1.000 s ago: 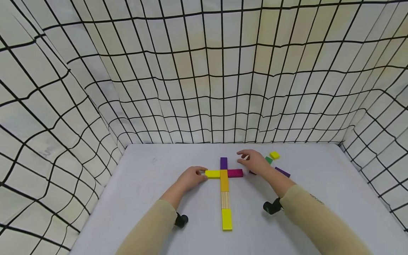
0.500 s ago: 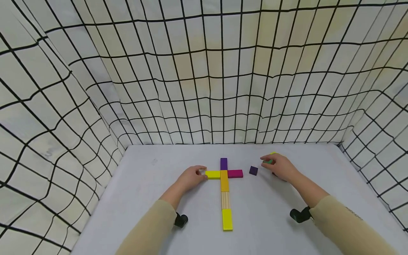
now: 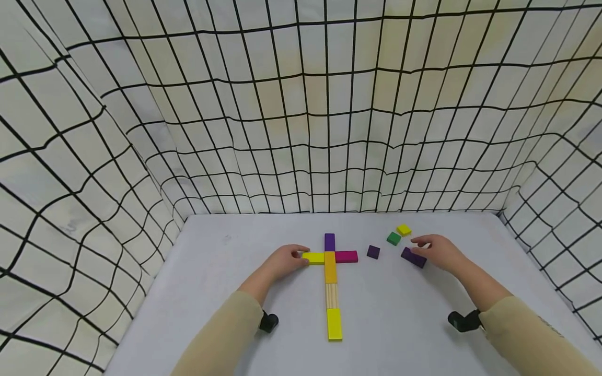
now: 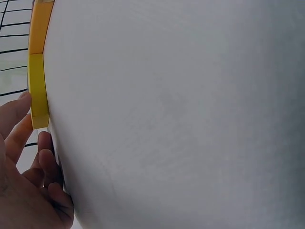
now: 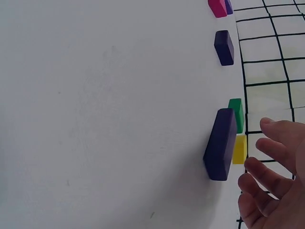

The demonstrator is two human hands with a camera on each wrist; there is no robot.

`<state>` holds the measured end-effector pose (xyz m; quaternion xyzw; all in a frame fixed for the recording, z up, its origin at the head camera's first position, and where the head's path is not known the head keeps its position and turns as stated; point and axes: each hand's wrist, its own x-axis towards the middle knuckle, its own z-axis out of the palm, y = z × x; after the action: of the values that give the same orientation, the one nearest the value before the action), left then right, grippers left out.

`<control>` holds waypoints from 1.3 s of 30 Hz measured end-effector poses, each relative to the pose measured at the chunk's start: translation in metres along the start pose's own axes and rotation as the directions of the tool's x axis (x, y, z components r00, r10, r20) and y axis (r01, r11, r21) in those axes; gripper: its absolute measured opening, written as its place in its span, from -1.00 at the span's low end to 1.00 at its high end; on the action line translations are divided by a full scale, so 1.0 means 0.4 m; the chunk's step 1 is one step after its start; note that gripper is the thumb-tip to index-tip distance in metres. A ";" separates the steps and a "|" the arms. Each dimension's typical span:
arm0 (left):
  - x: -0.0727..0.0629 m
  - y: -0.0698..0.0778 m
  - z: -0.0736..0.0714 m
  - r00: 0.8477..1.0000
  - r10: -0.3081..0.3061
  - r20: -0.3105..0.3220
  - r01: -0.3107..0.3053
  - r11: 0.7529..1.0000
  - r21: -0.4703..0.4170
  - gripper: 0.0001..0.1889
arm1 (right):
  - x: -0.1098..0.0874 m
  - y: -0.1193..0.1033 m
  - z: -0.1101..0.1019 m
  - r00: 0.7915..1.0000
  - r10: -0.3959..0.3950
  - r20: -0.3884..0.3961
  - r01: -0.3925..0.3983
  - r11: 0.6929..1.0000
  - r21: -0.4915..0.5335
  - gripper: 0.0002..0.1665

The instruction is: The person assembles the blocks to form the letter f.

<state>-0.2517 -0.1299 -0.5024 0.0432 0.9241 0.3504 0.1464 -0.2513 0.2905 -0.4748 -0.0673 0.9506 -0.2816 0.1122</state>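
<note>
Blocks form a cross on the white table. The yellow block (image 3: 314, 258) is its left arm, and my left hand (image 3: 284, 262) holds this block's outer end between thumb and fingers. Its inner end meets the orange block (image 3: 331, 267); a purple block (image 3: 330, 242) stands above and a magenta block (image 3: 346, 256) to the right. My right hand (image 3: 439, 253) hovers by the long dark purple block (image 3: 413, 257), fingers loosely bent. In the right wrist view, a gap shows between those fingertips (image 5: 252, 164) and the long block.
A striped wooden block (image 3: 331, 296) and another yellow block (image 3: 334, 324) continue the cross's stem. Loose to the right lie a small dark purple block (image 3: 373, 252), a green block (image 3: 394, 238) and a small yellow block (image 3: 404, 230). Black netting (image 3: 329, 156) surrounds the table (image 3: 226, 297).
My right hand has moved rightward, past the small dark purple and green blocks, to the long dark purple block. My left hand stays at the yellow block.
</note>
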 end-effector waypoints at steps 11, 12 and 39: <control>0.008 0.003 0.006 1.000 -0.012 0.009 0.012 1.000 0.024 -0.63 | 0.023 0.027 0.029 0.997 0.066 0.044 -0.067 0.998 0.019 -0.47; 0.009 0.003 0.005 1.000 -0.012 0.009 0.012 1.000 0.026 -0.63 | 0.024 0.028 0.031 0.997 0.066 0.043 -0.067 0.998 0.016 -0.47; 0.006 0.005 0.007 0.999 -0.047 0.007 0.047 0.999 0.010 -0.64 | 0.025 0.006 0.048 0.999 0.010 0.048 -0.006 0.996 -0.084 -0.53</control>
<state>-0.2530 -0.1262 -0.5036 0.0234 0.9260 0.3420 0.1580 -0.2561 0.2807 -0.4935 -0.0747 0.9588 -0.2394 0.1334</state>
